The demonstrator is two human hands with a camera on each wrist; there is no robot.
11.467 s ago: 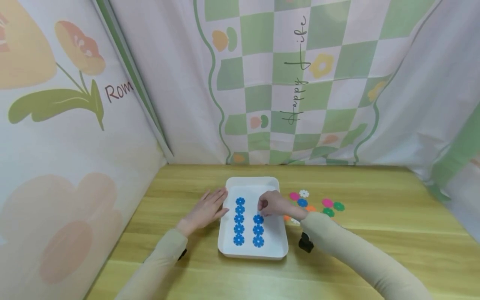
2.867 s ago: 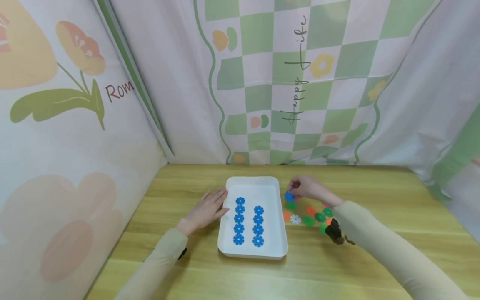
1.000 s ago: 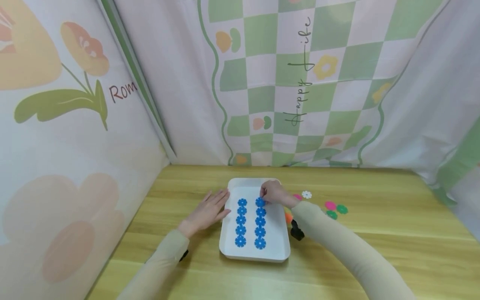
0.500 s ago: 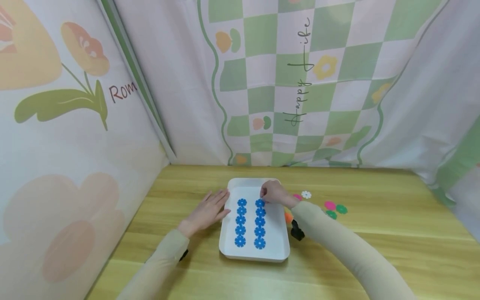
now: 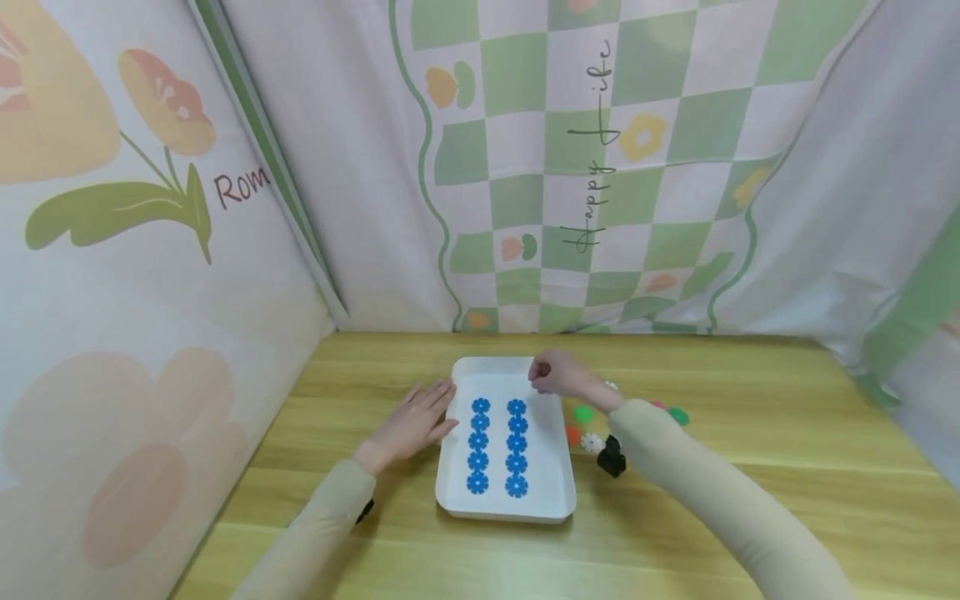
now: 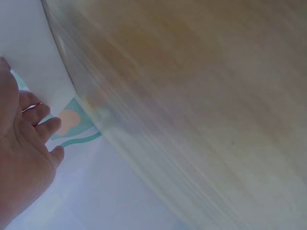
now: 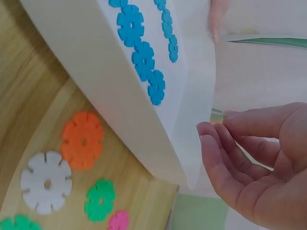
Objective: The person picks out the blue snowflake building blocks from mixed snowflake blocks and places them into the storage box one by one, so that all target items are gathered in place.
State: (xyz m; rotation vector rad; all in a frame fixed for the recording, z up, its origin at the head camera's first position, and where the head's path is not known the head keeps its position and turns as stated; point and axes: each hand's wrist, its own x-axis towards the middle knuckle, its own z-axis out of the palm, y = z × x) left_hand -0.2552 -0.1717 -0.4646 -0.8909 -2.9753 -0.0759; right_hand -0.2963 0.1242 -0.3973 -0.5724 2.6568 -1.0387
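Note:
Two straight rows of linked blue snowflake discs, the left row and the right row, lie in a white tray. Both rows run to about the same length. My left hand rests at the tray's left rim, fingers stretched out. Over the tray's far right corner hovers my right hand, its fingers loosely bent. The right wrist view shows nothing between thumb and fingers of that hand, apart from the discs.
To the tray's right, loose discs lie on the wooden table: orange, white, green and pink. The right forearm hides part of them. A patterned curtain hangs behind the table.
The right hand took a blue disc from the loose ones and set it at the far end of the right row. It has since let go and moved up and right. The left hand stayed put.

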